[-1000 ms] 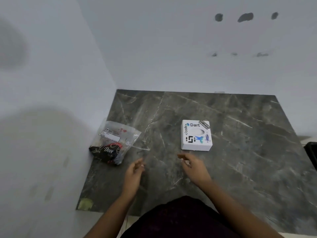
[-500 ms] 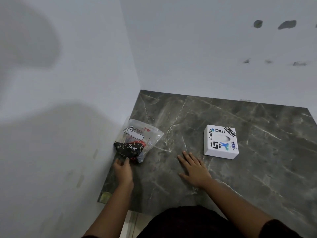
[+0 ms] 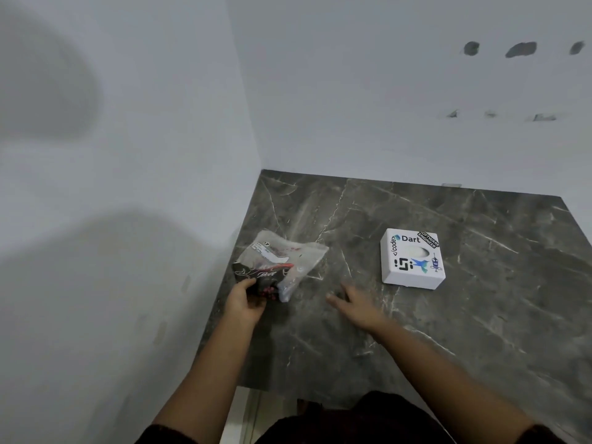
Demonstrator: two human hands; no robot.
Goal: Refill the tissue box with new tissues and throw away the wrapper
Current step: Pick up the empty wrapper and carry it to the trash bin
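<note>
A white square tissue box with stickers and an oval slot on top sits on the dark marble counter. Left of it, near the wall, lies a clear plastic tissue pack with a dark printed band. My left hand grips the pack's near end, and that end looks raised off the counter. My right hand rests flat on the counter with fingers spread, between the pack and the box, touching neither.
White walls close the counter on the left and at the back. The counter's front edge runs just before my body, with a pale floor strip below it.
My left hand reached left to the tissue pack and closed on its near end, lifting it slightly. My right hand came down flat on the counter. The camera turned left.
</note>
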